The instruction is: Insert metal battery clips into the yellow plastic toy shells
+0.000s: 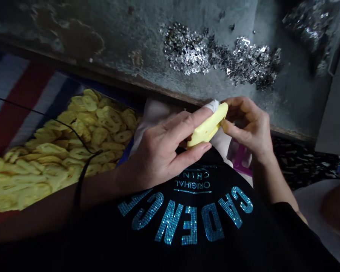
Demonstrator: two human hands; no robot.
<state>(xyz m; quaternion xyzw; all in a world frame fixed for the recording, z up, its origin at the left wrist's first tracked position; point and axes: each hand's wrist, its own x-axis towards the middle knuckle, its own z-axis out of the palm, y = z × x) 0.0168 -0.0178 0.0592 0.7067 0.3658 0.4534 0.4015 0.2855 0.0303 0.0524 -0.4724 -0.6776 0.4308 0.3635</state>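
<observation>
A yellow, elongated plastic part (209, 126) is held up in front of my chest, tilted, with a slot along its lower edge. My left hand (170, 141) grips it between the thumb below and the fingers above; one fingertip is wrapped in white tape. At the upper right end of the part, my right hand (248, 122) is closed, its thumb against the slotted edge and its fingers curled behind. Whether a small piece sits between the right fingertips is hidden. A black strap (83, 173) circles my left wrist, with a thin cable running off leftward.
Many similar yellow parts (99, 124) lie heaped at left on a striped sheet (19, 102). Small metal clips (187, 51) are piled on the worn metal table (124, 34) ahead. A clear bag (308, 22) of shiny pieces sits far right. Another person's leg shows at lower right.
</observation>
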